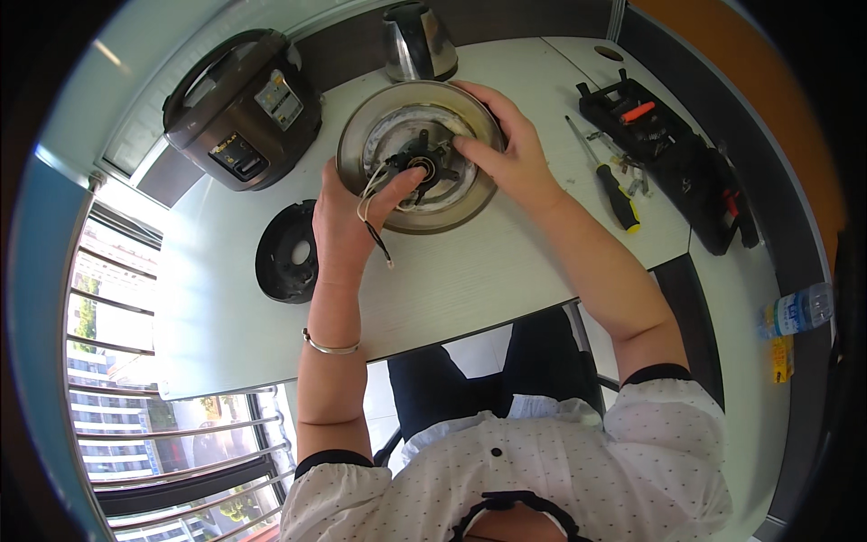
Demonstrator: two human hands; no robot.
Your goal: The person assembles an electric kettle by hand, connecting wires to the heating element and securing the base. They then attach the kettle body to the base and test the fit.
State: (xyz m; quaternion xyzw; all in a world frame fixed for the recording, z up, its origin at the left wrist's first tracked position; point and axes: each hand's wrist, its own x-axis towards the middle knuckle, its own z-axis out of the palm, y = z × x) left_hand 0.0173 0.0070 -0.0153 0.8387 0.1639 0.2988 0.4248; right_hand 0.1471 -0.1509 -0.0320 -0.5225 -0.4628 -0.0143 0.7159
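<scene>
Left hand point(347, 213) and right hand point(513, 154) grip a round metal appliance body point(411, 125), white wires point(367, 188) dangling, in front of a steel kettle point(435, 52). A multicooker point(237, 122) stands to the kettle's left, a screwdriver point(618, 195) to its right.

Pale desk point(470, 280) beside a bright, barred window point(135, 415)

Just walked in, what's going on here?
A person grips a round silver metal piece with both hands. The left hand has its thumb at the black plastic fitting in the centre, thin white wires hanging alongside; the right hand holds the right rim. A round black plastic cover and a black-and-yellow screwdriver lie on the white table.
</scene>
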